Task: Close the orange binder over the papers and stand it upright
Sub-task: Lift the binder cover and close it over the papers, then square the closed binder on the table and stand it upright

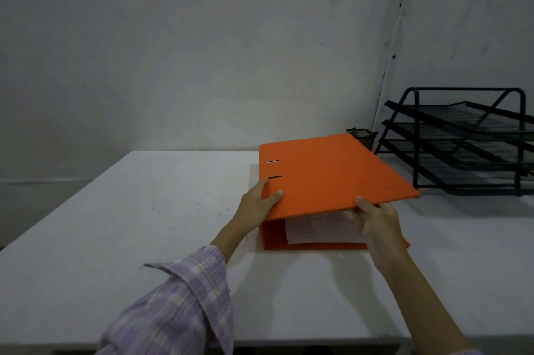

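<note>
Stiff orange binder (332, 172), cover half lowered over loose papers (318, 229), gripped by left hand (260, 204) near the spine and right hand (375, 218) at the cover's near edge; probably weighty

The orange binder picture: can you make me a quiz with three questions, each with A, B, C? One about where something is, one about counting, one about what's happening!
1. Where is the black wire tray rack?
A. To the right of the orange binder, by the wall
B. On top of the binder
C. Under the table

2. How many slots show in the binder's top cover?
A. None
B. Two
C. Five

3. What is the binder's cover like now?
A. Shut flat on the papers
B. Partly raised, papers showing beneath
C. Torn off

Answers:
1. A, the rack stands on the table at the right, beside the binder.
2. B, two short slots sit near the cover's left edge.
3. B, the left hand and right hand hold the cover's near edge, and there is a gap above the papers.
</note>
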